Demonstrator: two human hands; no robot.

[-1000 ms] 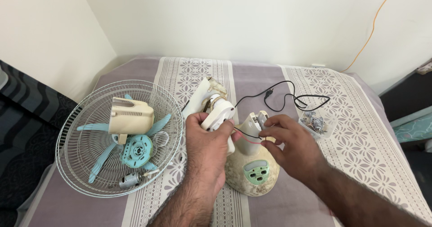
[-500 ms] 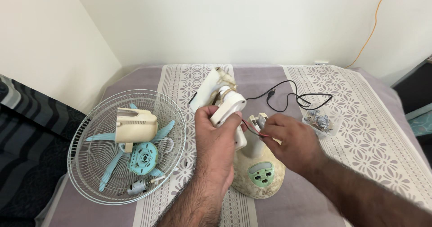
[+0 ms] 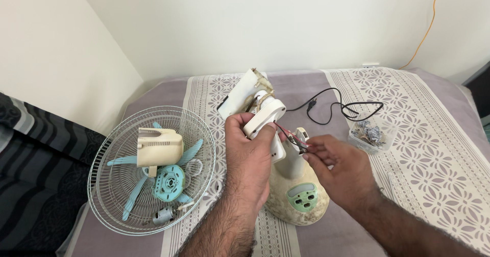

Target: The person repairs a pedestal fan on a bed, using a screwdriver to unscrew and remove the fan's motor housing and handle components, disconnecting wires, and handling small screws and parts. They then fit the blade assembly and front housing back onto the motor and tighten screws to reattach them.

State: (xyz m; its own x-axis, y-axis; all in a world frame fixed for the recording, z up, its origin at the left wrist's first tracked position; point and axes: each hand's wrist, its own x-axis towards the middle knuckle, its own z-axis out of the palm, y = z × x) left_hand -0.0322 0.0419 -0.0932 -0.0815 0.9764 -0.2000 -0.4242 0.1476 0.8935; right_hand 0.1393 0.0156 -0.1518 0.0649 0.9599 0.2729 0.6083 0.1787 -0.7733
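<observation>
My left hand (image 3: 251, 157) grips a white plastic fan part (image 3: 263, 118) held above the cream fan stand. Thin red and dark wires (image 3: 290, 135) run out of that part. My right hand (image 3: 341, 169) pinches the ends of these wires just to the right of the part. Below both hands sits the cream fan base (image 3: 297, 190) with a green button panel (image 3: 302, 195). A yellowed white housing piece (image 3: 244, 96) lies on the bed behind my left hand.
At the left, a round wire fan guard (image 3: 104, 196) holds a cream motor cover (image 3: 159, 147), a teal fan blade (image 3: 169, 181) and a small motor (image 3: 163, 215). A black power cord (image 3: 337, 105) and a clear tub of screws (image 3: 371, 133) lie at the right.
The view has shifted, so the fan parts sit lower and the wall fills more of the picture. Both hands keep their hold on the white part and wires, with the right hand slightly lower.
</observation>
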